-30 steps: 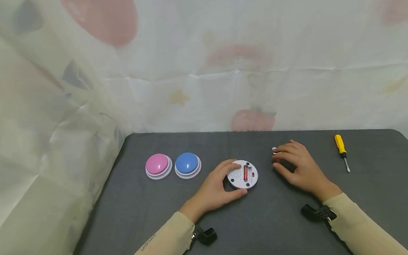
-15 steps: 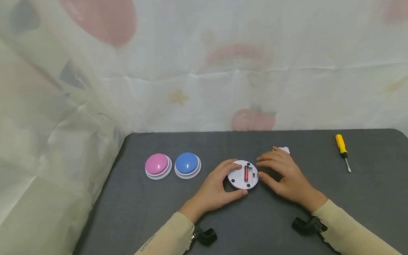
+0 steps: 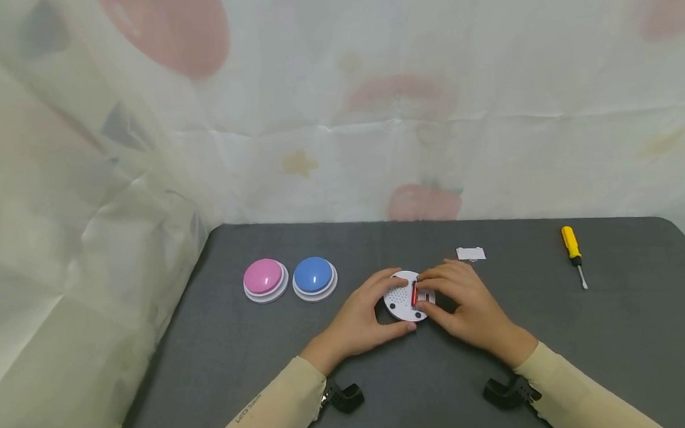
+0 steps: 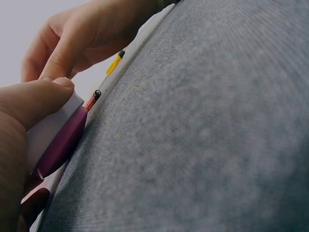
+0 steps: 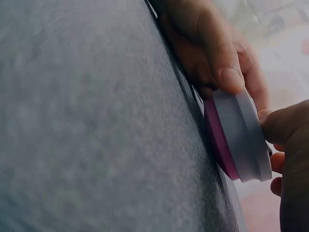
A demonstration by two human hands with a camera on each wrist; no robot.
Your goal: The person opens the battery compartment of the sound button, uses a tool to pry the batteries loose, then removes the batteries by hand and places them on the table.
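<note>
My left hand [image 3: 357, 314] grips the rim of a round push button [image 3: 399, 295], which lies upside down with its perforated white base facing up. Its purple dome [image 5: 220, 140] shows underneath in the right wrist view. A red battery [image 3: 414, 295] sits in the open battery compartment. The thumb and fingertips of my right hand [image 3: 468, 308] pinch at this battery, partly covering the compartment. In the left wrist view a second red battery [image 4: 91, 100] appears beyond the button; my right hand hides that spot in the head view.
A pink-domed button [image 3: 264, 276] and a blue-domed button [image 3: 313, 275] stand upright at left. A small white battery cover [image 3: 470, 254] lies behind my right hand. At far right is a yellow-handled screwdriver [image 3: 572, 246]. A patterned curtain [image 3: 323, 97] hangs behind the grey table [image 3: 436, 391].
My right hand has moved left from beside the battery cover to the button's battery compartment, uncovering the cover. My left hand keeps its grip on the button.
</note>
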